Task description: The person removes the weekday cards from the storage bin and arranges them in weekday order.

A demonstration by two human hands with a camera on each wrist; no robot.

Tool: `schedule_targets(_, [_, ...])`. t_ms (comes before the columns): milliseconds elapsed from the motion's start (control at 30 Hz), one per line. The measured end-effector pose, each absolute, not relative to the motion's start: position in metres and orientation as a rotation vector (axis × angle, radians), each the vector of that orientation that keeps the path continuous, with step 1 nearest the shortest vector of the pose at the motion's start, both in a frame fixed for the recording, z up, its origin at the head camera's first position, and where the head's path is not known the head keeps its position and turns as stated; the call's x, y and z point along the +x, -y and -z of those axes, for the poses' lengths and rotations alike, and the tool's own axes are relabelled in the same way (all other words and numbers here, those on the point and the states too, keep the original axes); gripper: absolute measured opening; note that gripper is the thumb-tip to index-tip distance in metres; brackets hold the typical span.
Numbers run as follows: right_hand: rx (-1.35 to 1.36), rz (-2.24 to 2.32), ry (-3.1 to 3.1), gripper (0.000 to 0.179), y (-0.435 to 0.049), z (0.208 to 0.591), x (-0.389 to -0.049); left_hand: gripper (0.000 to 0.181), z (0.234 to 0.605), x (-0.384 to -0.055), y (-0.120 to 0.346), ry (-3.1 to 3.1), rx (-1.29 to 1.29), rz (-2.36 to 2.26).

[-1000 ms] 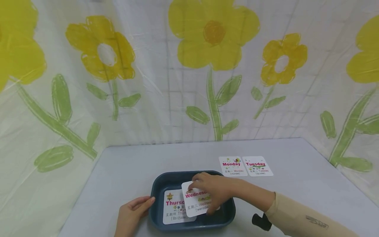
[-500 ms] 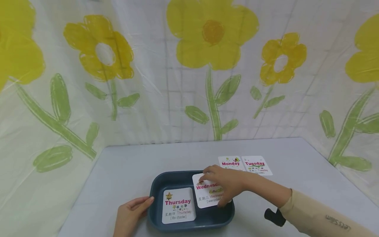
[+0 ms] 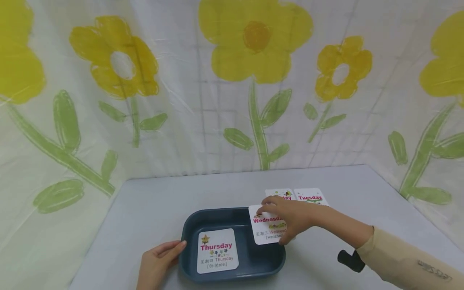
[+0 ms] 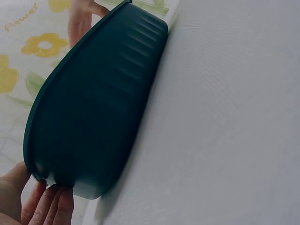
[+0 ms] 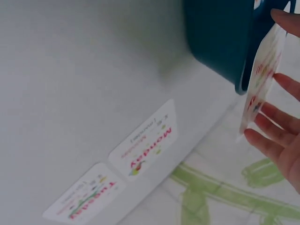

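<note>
A white Wednesday card is held by its edges in my right hand, over the right end of a dark blue tray. In the right wrist view the card stands nearly edge-on beside the tray's rim, thumb on one edge and fingertips along another. My left hand pinches the tray's left rim, thumb on top; in the left wrist view its fingers press the outer wall. Inside the tray lies a Thursday card, face up. The right hand hides part of the Wednesday card.
Behind the tray, a Monday card and a Tuesday card lie side by side on the pale table, partly covered by the right arm. A curtain with yellow flowers hangs past the table's far edge. A black device sits at the right wrist.
My right hand has carried the Wednesday card to the right and away from the Thursday card, which now shows whole. The left hand keeps its grip on the tray rim.
</note>
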State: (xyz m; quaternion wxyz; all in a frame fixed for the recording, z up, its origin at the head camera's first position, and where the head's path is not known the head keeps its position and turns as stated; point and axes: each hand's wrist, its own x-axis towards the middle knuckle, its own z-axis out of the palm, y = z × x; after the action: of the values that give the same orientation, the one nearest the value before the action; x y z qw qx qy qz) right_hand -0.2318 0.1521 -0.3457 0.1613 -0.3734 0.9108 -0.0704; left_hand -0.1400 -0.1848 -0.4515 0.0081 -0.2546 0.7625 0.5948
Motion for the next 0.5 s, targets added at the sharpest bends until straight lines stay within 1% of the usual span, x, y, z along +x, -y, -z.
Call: schedule_targets(500, [-0.93, 0.246, -2.664, 0.077, -0.214, 0.355, -0.242, 0.071, 0.453, -0.14, 0.185, -2.412, -0.777, -1.818])
